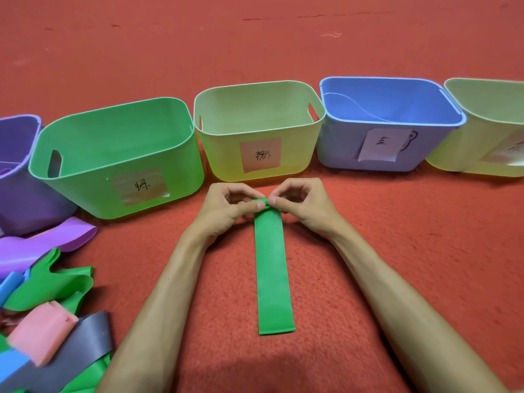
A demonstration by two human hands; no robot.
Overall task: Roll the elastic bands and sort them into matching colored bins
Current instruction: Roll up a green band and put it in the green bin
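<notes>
The green band (272, 268) looks smooth, matt rubber. It lies on a rough, fuzzy red carpet (368, 279). Beyond the band, the green bin (119, 177) and blue bin (340, 148) are smooth plastic with a soft sheen, each bearing a matt paper label (380, 144).

The one camera sits on my head, looking forward and down along my forearms (158, 293). It is close: my left hand (226, 207) and right hand (303, 202) meet mid-frame, the green band (272, 279) running straight toward me. The wide lens curves the row of bins (226, 154) across the far side, red carpet (255, 38) beyond.
</notes>
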